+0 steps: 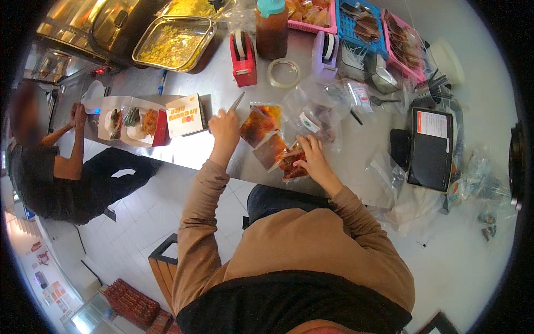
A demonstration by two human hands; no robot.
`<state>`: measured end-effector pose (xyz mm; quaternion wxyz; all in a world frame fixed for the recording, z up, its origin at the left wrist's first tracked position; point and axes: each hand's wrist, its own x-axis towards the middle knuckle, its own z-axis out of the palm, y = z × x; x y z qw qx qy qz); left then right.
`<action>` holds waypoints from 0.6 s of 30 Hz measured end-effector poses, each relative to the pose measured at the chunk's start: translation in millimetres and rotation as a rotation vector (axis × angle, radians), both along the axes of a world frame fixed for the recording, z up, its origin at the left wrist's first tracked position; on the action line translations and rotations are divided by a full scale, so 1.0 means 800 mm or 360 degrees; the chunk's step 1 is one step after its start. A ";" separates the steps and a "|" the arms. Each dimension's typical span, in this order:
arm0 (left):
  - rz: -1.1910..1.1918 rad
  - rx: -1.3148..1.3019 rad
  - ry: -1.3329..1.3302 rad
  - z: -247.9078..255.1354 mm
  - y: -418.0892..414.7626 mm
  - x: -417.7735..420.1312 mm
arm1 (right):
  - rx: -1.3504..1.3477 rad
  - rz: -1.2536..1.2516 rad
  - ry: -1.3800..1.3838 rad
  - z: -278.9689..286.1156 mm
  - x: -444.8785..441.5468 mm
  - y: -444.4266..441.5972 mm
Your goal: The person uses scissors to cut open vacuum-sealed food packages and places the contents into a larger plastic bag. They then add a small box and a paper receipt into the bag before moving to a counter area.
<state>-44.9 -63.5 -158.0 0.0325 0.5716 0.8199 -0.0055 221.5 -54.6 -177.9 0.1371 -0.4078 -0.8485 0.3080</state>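
My left hand (224, 130) grips a bladed metal tool (238, 101), its tip pointing away from me; the fingers hide its handle, so scissors or knife cannot be told. A joined strip of clear sachets filled with red-brown sauce (267, 146) lies flat on the steel table (244, 167) between my hands. My right hand (313, 158) has its fingers on the nearest sachet (293, 163), holding it at the edge. Beyond that hand rests a clear plastic bag (323, 121) with dark contents and a green-and-white label.
Left of me stand a printed carton (185, 116) and open food boxes (144, 137), with a co-worker (46, 175) beside them. Tape dispensers (243, 62), a sauce bottle (271, 37) and baskets (362, 27) line the back. A tablet (430, 148) stands at right.
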 end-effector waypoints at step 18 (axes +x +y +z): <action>-0.0269 0.0241 -0.1582 -0.026 0.041 -0.011 | -0.0063 -0.0145 0.0068 -0.012 -0.064 0.002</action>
